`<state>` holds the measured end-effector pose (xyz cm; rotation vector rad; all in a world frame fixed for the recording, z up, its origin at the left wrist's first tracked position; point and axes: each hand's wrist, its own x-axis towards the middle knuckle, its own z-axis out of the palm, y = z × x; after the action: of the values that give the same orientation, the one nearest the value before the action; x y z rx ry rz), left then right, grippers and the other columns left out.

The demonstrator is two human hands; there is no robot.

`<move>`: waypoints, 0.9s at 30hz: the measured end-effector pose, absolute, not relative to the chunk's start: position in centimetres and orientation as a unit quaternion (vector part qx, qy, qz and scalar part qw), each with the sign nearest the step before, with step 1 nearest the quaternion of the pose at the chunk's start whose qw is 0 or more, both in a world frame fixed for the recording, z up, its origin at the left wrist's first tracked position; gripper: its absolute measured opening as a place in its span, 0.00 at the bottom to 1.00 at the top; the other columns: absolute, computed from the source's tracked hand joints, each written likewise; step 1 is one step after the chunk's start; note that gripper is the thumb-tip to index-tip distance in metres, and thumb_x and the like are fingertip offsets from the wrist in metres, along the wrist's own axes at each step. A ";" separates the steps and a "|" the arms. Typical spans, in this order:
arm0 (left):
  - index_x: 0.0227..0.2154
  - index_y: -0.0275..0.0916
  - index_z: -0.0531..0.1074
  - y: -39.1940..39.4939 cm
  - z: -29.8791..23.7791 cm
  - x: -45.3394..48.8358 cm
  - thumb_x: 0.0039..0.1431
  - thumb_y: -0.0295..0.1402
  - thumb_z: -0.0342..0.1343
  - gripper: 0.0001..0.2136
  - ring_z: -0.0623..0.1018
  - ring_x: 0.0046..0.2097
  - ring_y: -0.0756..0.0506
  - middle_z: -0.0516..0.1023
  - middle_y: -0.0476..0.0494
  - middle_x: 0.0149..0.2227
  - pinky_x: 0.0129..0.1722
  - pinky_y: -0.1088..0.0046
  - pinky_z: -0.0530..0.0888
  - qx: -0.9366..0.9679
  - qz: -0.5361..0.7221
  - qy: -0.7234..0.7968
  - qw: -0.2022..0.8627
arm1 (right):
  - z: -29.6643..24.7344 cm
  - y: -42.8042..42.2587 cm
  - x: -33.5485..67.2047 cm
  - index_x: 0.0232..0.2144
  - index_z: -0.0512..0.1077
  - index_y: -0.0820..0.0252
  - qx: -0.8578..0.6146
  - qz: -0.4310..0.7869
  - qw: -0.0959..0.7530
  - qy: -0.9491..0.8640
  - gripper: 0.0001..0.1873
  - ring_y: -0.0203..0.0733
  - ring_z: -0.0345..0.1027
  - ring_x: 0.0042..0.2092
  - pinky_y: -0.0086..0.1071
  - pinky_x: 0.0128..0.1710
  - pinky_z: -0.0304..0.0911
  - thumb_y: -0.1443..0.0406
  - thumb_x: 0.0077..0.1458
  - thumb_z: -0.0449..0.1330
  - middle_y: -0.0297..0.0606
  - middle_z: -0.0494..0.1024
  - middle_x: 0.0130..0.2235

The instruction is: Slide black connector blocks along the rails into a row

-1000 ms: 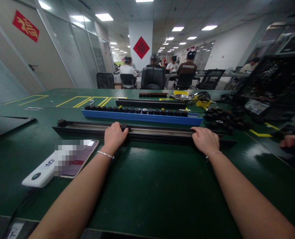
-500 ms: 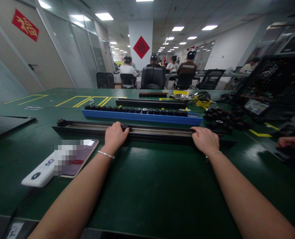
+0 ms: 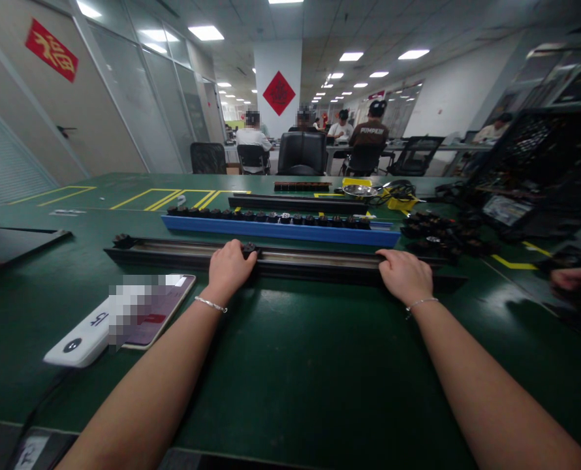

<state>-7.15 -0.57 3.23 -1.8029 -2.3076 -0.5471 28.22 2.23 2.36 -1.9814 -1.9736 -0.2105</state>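
A long black track rail point(image 3: 320, 267) with a pale metal strip along its channel lies across the green table. My left hand point(image 3: 229, 271) is closed over its near side left of centre, the thumb beside a small black fitting point(image 3: 249, 247) in the channel. Farther right, my right hand point(image 3: 407, 274) wraps over the same rail, with its fingertips on the far side partly hidden. Another black fitting point(image 3: 122, 241) sits at the rail's left end. Just behind stands a blue rail point(image 3: 281, 228) carrying a row of small black fittings.
A white power bank point(image 3: 82, 333) and a phone point(image 3: 166, 313) lie left of my left arm. Black parts point(image 3: 435, 232) are heaped at the right, near a metal dish point(image 3: 360, 190). Another dark rail point(image 3: 295, 203) lies farther back. Other people's hands point(image 3: 577, 279) show at both edges.
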 end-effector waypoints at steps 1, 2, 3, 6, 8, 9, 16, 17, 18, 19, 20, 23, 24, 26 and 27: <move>0.38 0.38 0.69 -0.6 3.3 -7.1 0.58 0.44 0.47 0.15 0.76 0.47 0.38 0.77 0.37 0.42 0.47 0.63 0.69 -0.603 -0.182 -0.773 0.078 | 2.4 2.2 28.2 0.49 0.72 0.55 -0.696 -0.073 0.168 -0.694 0.25 0.48 0.63 0.54 0.44 0.51 0.57 0.65 0.55 0.43 0.39 0.73 0.53; 0.38 0.38 0.69 -0.6 3.3 -7.1 0.58 0.44 0.47 0.15 0.76 0.47 0.38 0.77 0.38 0.42 0.47 0.63 0.69 -0.604 -0.182 -0.773 0.074 | 2.4 2.2 28.2 0.49 0.72 0.55 -0.696 -0.073 0.169 -0.694 0.25 0.48 0.63 0.54 0.45 0.51 0.57 0.65 0.55 0.43 0.39 0.73 0.53; 0.39 0.38 0.69 -0.6 3.3 -7.1 0.58 0.44 0.48 0.15 0.76 0.47 0.38 0.77 0.38 0.42 0.47 0.63 0.69 -0.605 -0.182 -0.772 0.072 | 2.5 2.2 28.2 0.49 0.72 0.55 -0.696 -0.072 0.168 -0.694 0.25 0.48 0.63 0.54 0.45 0.50 0.57 0.65 0.55 0.43 0.40 0.74 0.53; 0.39 0.38 0.69 -0.6 3.3 -7.0 0.58 0.44 0.47 0.15 0.76 0.47 0.38 0.77 0.38 0.42 0.47 0.63 0.68 -0.607 -0.183 -0.771 0.063 | 2.5 2.2 28.1 0.50 0.72 0.55 -0.698 -0.070 0.165 -0.694 0.25 0.49 0.63 0.54 0.45 0.50 0.58 0.65 0.55 0.43 0.40 0.74 0.53; 0.39 0.39 0.69 -0.6 3.3 -7.0 0.58 0.44 0.47 0.15 0.76 0.47 0.38 0.77 0.38 0.42 0.47 0.64 0.68 -0.608 -0.184 -0.770 0.057 | 2.5 2.3 28.2 0.50 0.73 0.55 -0.699 -0.071 0.163 -0.692 0.25 0.49 0.63 0.54 0.45 0.50 0.58 0.65 0.55 0.43 0.39 0.74 0.53; 0.39 0.39 0.69 -0.6 3.3 -7.0 0.58 0.44 0.47 0.15 0.76 0.47 0.38 0.77 0.38 0.42 0.47 0.64 0.68 -0.609 -0.185 -0.769 0.056 | 2.5 2.3 28.2 0.50 0.73 0.54 -0.700 -0.072 0.161 -0.692 0.25 0.49 0.63 0.54 0.45 0.50 0.58 0.65 0.55 0.44 0.39 0.74 0.53; 0.38 0.38 0.70 -0.5 3.1 -7.0 0.58 0.44 0.48 0.15 0.76 0.45 0.38 0.77 0.39 0.41 0.45 0.64 0.69 -0.619 -0.191 -0.760 0.057 | 2.4 2.4 28.2 0.50 0.72 0.54 -0.699 -0.071 0.162 -0.693 0.25 0.49 0.63 0.54 0.45 0.50 0.57 0.65 0.55 0.43 0.39 0.73 0.53; 0.38 0.38 0.70 -0.5 3.1 -7.0 0.58 0.44 0.48 0.15 0.76 0.45 0.39 0.77 0.39 0.41 0.45 0.64 0.69 -0.620 -0.191 -0.759 0.058 | 2.3 2.4 28.3 0.50 0.72 0.55 -0.699 -0.071 0.162 -0.693 0.25 0.49 0.63 0.54 0.45 0.50 0.57 0.65 0.55 0.43 0.39 0.73 0.53; 0.38 0.38 0.70 -0.5 3.0 -7.0 0.58 0.44 0.48 0.15 0.76 0.45 0.39 0.77 0.39 0.41 0.45 0.65 0.69 -0.620 -0.192 -0.759 0.058 | 2.3 2.4 28.3 0.50 0.72 0.55 -0.698 -0.071 0.161 -0.694 0.25 0.49 0.63 0.54 0.45 0.51 0.57 0.65 0.55 0.43 0.40 0.73 0.53; 0.39 0.39 0.70 -0.5 3.0 -7.0 0.58 0.45 0.48 0.15 0.76 0.45 0.39 0.77 0.39 0.41 0.45 0.65 0.69 -0.620 -0.192 -0.759 0.057 | 2.3 2.4 28.3 0.50 0.72 0.55 -0.698 -0.072 0.160 -0.694 0.25 0.49 0.63 0.54 0.45 0.51 0.57 0.65 0.56 0.43 0.40 0.73 0.53; 0.39 0.39 0.70 -0.5 3.0 -7.0 0.58 0.45 0.48 0.16 0.76 0.45 0.39 0.77 0.39 0.42 0.45 0.65 0.69 -0.620 -0.193 -0.759 0.056 | 2.3 2.4 28.3 0.50 0.72 0.55 -0.698 -0.073 0.159 -0.695 0.25 0.49 0.63 0.54 0.45 0.51 0.57 0.65 0.56 0.43 0.40 0.73 0.53; 0.40 0.38 0.71 -0.5 3.0 -6.9 0.58 0.45 0.48 0.16 0.76 0.46 0.40 0.78 0.39 0.43 0.46 0.66 0.69 -0.622 -0.194 -0.757 0.050 | 2.3 2.5 28.3 0.51 0.72 0.55 -0.699 -0.074 0.155 -0.694 0.25 0.49 0.63 0.54 0.44 0.50 0.58 0.65 0.56 0.43 0.39 0.74 0.53; 0.41 0.39 0.71 -0.5 3.0 -6.9 0.58 0.45 0.48 0.16 0.76 0.46 0.40 0.78 0.39 0.43 0.46 0.66 0.69 -0.623 -0.194 -0.757 0.049 | 2.3 2.5 28.3 0.51 0.72 0.55 -0.699 -0.074 0.154 -0.695 0.25 0.49 0.63 0.54 0.44 0.50 0.58 0.65 0.56 0.43 0.40 0.74 0.53; 0.40 0.39 0.72 -0.5 3.0 -6.8 0.58 0.45 0.48 0.17 0.76 0.46 0.40 0.78 0.40 0.43 0.46 0.66 0.70 -0.625 -0.194 -0.755 0.047 | 2.3 2.6 28.4 0.51 0.72 0.55 -0.699 -0.073 0.152 -0.695 0.26 0.49 0.63 0.54 0.44 0.50 0.58 0.65 0.55 0.43 0.40 0.74 0.53; 0.40 0.39 0.72 -0.5 3.0 -6.8 0.58 0.45 0.48 0.16 0.76 0.45 0.40 0.78 0.40 0.43 0.45 0.66 0.70 -0.627 -0.194 -0.753 0.047 | 2.3 2.6 28.4 0.51 0.72 0.55 -0.699 -0.073 0.152 -0.695 0.26 0.49 0.63 0.54 0.45 0.50 0.58 0.65 0.55 0.43 0.40 0.74 0.53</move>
<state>-6.75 -0.48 3.01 -1.9134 -2.2962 -0.5933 28.37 2.56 2.33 -2.0048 -1.9957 -0.2094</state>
